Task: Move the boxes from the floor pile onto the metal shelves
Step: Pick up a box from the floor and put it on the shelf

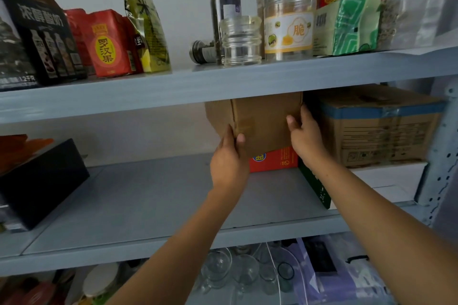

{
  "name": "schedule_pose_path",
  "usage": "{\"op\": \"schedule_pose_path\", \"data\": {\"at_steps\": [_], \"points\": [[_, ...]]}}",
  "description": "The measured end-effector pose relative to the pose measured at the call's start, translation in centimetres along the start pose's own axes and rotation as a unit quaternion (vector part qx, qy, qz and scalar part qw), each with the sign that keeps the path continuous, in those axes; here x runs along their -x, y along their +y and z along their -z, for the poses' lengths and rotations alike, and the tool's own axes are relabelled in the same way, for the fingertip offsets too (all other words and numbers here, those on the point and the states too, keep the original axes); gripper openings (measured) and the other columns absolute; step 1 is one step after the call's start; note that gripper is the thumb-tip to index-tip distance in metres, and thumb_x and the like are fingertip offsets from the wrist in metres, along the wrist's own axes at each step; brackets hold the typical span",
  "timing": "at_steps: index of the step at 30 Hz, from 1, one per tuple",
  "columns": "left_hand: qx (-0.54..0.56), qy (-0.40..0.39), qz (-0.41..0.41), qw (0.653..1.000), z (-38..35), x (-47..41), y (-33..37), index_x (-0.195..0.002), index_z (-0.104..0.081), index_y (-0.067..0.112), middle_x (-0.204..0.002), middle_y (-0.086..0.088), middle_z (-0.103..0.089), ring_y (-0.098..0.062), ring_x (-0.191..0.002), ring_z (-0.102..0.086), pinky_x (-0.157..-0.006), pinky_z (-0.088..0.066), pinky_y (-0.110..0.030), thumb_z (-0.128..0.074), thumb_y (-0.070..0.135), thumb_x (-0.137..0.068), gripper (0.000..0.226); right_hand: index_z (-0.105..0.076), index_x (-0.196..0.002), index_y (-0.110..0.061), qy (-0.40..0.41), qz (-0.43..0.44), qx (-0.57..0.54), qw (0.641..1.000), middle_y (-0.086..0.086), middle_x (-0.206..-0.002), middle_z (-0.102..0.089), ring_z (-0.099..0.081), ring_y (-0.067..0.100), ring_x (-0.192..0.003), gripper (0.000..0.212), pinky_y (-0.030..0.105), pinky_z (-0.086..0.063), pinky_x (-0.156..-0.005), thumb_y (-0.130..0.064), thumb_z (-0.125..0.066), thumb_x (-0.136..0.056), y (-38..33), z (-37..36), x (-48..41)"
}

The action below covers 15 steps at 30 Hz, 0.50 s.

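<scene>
Head view. Brown box (pixel 265 121) held between both grips, in on the middle shelf (pixel 148 205), its top hidden behind the upper shelf (pixel 173 86). Left grip (pixel 229 156) clasping the box's near-left edge, thumb on the front face, fingers round the side. Right grip (pixel 306 136) clasping the near-right edge, thumb on the front, fingers curled round the corner. Directly under the box, low between the two grips, a red box (pixel 275 160). Just below the right wrist, a green box (pixel 314 183), just beside the red one. Right of the right grip, a taped carton (pixel 379 131) stacked on a white box (pixel 389 176), near the brown box. Well left of the left grip, a black box (pixel 42 181) on the same shelf. Above the grips, on the upper shelf, a clear jar (pixel 241 41) and a labelled jar (pixel 288 25); further left, a red packet (pixel 109 44). Below the forearms, glasses (pixel 223 272) on a lower level
</scene>
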<state>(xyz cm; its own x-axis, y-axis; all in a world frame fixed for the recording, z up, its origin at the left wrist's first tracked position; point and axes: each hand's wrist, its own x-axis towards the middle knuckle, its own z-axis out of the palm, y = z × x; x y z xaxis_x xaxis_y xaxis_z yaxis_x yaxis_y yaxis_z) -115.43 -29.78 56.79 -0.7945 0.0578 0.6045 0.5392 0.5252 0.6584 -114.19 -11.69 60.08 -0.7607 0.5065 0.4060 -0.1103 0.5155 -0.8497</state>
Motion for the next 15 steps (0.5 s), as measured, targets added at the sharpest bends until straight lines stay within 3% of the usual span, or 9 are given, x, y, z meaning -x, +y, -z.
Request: {"op": "schedule_pose_path", "data": {"at_steps": [2,5,7,10,12,15], "points": [[-0.009,0.003,-0.019,1.000,-0.8,1.3,0.7,-0.150,-0.037,0.020,-0.153,-0.009,-0.041,-0.034,-0.136,-0.042,-0.101,-0.044,-0.049,-0.027,0.047,-0.103,0.055,-0.010,-0.155,-0.035,-0.004,-0.002,0.046,0.999,0.008,-0.157,-0.033,-0.037,0.032,-0.140,0.061,0.048,-0.032,-0.114,-0.044,-0.035,-0.100,-0.9,-0.6,-0.2],[0.022,-0.088,-0.055,0.994,-2.7,0.4,0.7,-0.155,-0.027,0.023,-0.166,-0.006,-0.006,-0.027,-0.152,-0.009,-0.119,-0.024,-0.050,-0.029,0.037,-0.106,0.051,-0.030,-0.153,-0.015,-0.001,0.019,0.038,0.999,0.016,-0.152,-0.039,-0.039,0.032,-0.138,0.049,0.035,-0.032,-0.108,-0.027,-0.034,-0.106,-3.0,-2.0,0.0],[0.063,-0.143,-0.091,0.984,-2.9,-1.4,0.2,-0.155,-0.025,0.023,-0.166,-0.004,-0.005,-0.023,-0.153,-0.006,-0.120,-0.022,-0.046,-0.030,0.030,-0.103,0.053,-0.035,-0.150,-0.015,0.000,0.028,-0.032,0.999,0.009,-0.148,-0.046,-0.042,0.024,-0.136,0.051,0.033,-0.035,-0.107,-0.037,-0.038,-0.104,-3.8,-2.9,0.4],[0.096,-0.191,-0.108,0.971,-1.7,-4.6,-0.6,-0.152,-0.035,0.014,-0.159,-0.007,-0.031,-0.023,-0.147,-0.027,-0.111,-0.025,-0.019,-0.036,0.010,-0.103,0.049,-0.017,-0.156,-0.015,0.000,0.035,-0.044,0.998,0.007,-0.157,-0.034,-0.036,0.024,-0.142,0.074,0.034,-0.033,-0.113,-0.050,-0.047,-0.098,-3.9,-3.2,0.0],[0.098,-0.141,-0.094,0.981,-0.3,-6.2,-1.5,-0.144,-0.049,0.015,-0.147,-0.007,-0.050,-0.024,-0.134,-0.047,-0.098,-0.034,-0.016,-0.042,0.010,-0.103,0.042,-0.008,-0.157,-0.013,-0.003,0.011,0.027,1.000,0.012,-0.156,-0.034,-0.042,0.031,-0.137,0.075,0.034,-0.039,-0.104,-0.045,-0.045,-0.101,-4.0,-2.7,-0.9],[0.099,0.112,0.040,0.988,1.7,-9.1,-5.0,-0.138,-0.052,0.017,-0.143,-0.011,-0.048,-0.030,-0.125,-0.052,-0.100,-0.045,-0.034,-0.056,0.017,-0.092,0.046,-0.015,-0.156,-0.010,-0.004,-0.023,0.093,0.995,0.016,-0.147,-0.046,-0.049,0.034,-0.129,0.063,0.036,-0.043,-0.093,-0.037,-0.040,-0.104,-3.8,-2.3,-2.5]]}}
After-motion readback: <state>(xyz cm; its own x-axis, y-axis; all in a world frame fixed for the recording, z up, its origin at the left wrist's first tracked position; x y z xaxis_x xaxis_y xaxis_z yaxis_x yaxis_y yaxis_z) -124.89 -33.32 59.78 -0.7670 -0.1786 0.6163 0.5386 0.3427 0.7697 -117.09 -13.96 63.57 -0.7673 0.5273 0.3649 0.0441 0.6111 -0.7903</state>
